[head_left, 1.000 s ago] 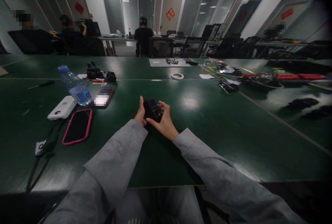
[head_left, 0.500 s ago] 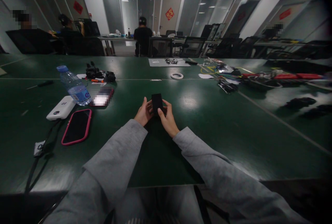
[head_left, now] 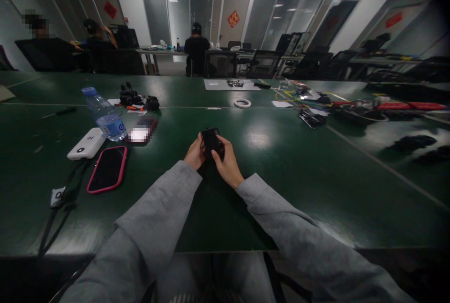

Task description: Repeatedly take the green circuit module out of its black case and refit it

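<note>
A small black rectangular box-like object (head_left: 212, 142) is held between both hands just above the green table, tilted a little. Along its left side, my left hand (head_left: 195, 153) is closed, its fingertips partly behind the object. My right hand (head_left: 228, 163) grips the lower right part, with the thumb across the near face and the fingers round the right edge. What kind of object it is, I cannot make out; its underside is hidden.
On the left of the green table (head_left: 225, 218) are a phone with a pink case (head_left: 108, 169), a white power bank (head_left: 86, 144) with a cable, and a water bottle (head_left: 107, 118). A white tape ring (head_left: 242, 103) lies ahead. Cables and tools (head_left: 309, 118) clutter the right. Several people sit beyond.
The black object has turned and tilted in my hands. My left thumb has come down from sticking up to rest against it. The view has shifted slightly left.
</note>
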Available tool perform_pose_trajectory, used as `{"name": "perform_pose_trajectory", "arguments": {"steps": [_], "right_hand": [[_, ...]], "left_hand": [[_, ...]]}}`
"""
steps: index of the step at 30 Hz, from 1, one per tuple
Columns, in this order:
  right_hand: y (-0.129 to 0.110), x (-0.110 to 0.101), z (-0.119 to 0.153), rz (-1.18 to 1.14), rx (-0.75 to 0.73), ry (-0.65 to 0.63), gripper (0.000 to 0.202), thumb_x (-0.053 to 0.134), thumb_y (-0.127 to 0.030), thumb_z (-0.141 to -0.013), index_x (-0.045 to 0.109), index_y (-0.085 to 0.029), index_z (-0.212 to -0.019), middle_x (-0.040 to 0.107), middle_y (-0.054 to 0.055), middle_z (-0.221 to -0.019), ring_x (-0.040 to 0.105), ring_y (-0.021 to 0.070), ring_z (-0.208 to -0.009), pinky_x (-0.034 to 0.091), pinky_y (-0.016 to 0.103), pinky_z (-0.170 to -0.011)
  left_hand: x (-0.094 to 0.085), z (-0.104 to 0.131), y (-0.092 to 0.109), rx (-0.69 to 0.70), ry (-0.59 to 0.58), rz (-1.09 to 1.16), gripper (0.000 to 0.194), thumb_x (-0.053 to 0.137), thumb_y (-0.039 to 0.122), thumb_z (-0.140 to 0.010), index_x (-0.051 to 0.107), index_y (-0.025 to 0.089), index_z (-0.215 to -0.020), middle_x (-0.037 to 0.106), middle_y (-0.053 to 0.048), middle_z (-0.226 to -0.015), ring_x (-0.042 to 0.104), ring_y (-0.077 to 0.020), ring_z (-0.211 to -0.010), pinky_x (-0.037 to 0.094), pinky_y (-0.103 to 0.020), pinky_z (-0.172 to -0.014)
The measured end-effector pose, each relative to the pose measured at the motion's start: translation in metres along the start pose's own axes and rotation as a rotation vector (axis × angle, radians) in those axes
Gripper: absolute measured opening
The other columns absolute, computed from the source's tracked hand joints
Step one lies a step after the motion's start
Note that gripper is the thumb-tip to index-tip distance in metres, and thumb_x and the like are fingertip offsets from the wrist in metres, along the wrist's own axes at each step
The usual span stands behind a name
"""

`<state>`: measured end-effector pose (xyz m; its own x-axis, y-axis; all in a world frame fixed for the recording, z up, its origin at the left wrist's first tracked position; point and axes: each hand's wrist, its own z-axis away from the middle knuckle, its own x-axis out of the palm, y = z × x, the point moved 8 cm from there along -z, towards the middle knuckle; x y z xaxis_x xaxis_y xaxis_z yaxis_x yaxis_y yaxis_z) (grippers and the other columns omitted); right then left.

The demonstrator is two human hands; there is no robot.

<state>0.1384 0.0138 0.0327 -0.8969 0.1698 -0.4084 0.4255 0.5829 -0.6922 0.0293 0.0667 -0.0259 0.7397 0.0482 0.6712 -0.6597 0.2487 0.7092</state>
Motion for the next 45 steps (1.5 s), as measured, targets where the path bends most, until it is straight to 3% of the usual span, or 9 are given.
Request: {"name": "perform_pose_trajectory", "arguments": {"steps": [12, 22, 27, 34, 37, 40, 45], "right_hand": [[-0.003, 0.001, 0.004, 0.063, 0.033, -0.022, 0.051, 0.044, -0.041, -0.094, 0.031, -0.025, -0.14, 0.043, 0.012, -0.135, 0.047, 0.025, -0.12, 0.043, 0.048, -0.102], [-0.003, 0.002, 0.004, 0.064, 0.017, 0.006, 0.049, 0.043, -0.04, -0.094, 0.032, -0.025, -0.139, 0.043, 0.012, -0.135, 0.046, 0.0237, -0.122, 0.041, 0.047, -0.105], [0.002, -0.01, 0.0, 0.047, 0.034, 0.119, 0.046, 0.042, -0.039, -0.095, 0.034, -0.023, -0.137, 0.043, 0.012, -0.134, 0.044, 0.0221, -0.124, 0.036, 0.046, -0.109], [0.017, -0.018, -0.004, -0.085, 0.149, 0.166, 0.051, 0.042, -0.044, -0.094, 0.031, -0.022, -0.138, 0.046, 0.012, -0.129, 0.047, 0.021, -0.119, 0.04, 0.044, -0.105], [0.039, -0.014, -0.006, -0.258, 0.302, 0.116, 0.053, 0.042, -0.049, -0.093, 0.029, -0.025, -0.139, 0.053, 0.009, -0.12, 0.054, 0.0194, -0.107, 0.048, 0.043, -0.096], [0.064, -0.001, -0.007, -0.503, 0.487, -0.027, 0.047, 0.04, -0.053, -0.091, 0.037, -0.029, -0.131, 0.058, 0.006, -0.113, 0.059, 0.0197, -0.098, 0.055, 0.044, -0.082], [0.072, 0.008, -0.01, -0.682, 0.584, -0.167, 0.04, 0.038, -0.055, -0.091, 0.047, -0.026, -0.117, 0.062, 0.007, -0.111, 0.062, 0.0219, -0.097, 0.057, 0.048, -0.078]], "left_hand": [[-0.006, 0.0, 0.004, 0.15, 0.082, -0.019, 0.033, 0.059, 0.047, -0.085, 0.062, 0.017, -0.099, 0.066, -0.003, -0.076, 0.06, -0.0106, -0.06, 0.045, -0.022, -0.057], [-0.005, 0.001, 0.002, 0.108, 0.078, 0.001, 0.037, 0.058, 0.049, -0.085, 0.064, 0.016, -0.1, 0.069, -0.007, -0.086, 0.064, -0.0133, -0.07, 0.048, -0.025, -0.064], [-0.006, 0.004, 0.007, 0.097, 0.109, 0.041, 0.037, 0.056, 0.049, -0.086, 0.06, 0.018, -0.106, 0.068, -0.005, -0.082, 0.062, -0.0121, -0.064, 0.049, -0.025, -0.062], [-0.009, 0.006, 0.008, 0.021, 0.144, 0.102, 0.045, 0.034, 0.047, -0.096, 0.058, 0.014, -0.114, 0.068, -0.007, -0.077, 0.063, -0.015, -0.064, 0.049, -0.026, -0.06], [-0.011, 0.003, 0.008, 0.0, 0.145, 0.169, 0.046, 0.03, 0.044, -0.097, 0.058, 0.013, -0.115, 0.067, -0.006, -0.076, 0.063, -0.0161, -0.068, 0.05, -0.029, -0.065], [-0.01, 0.002, 0.007, -0.029, 0.112, 0.2, 0.046, 0.031, 0.042, -0.097, 0.059, 0.012, -0.115, 0.067, -0.007, -0.077, 0.064, -0.0168, -0.07, 0.05, -0.03, -0.07], [-0.006, 0.002, 0.006, -0.06, 0.051, 0.185, 0.048, 0.03, 0.042, -0.096, 0.06, 0.01, -0.116, 0.067, -0.008, -0.075, 0.063, -0.0182, -0.07, 0.05, -0.033, -0.073]]}}
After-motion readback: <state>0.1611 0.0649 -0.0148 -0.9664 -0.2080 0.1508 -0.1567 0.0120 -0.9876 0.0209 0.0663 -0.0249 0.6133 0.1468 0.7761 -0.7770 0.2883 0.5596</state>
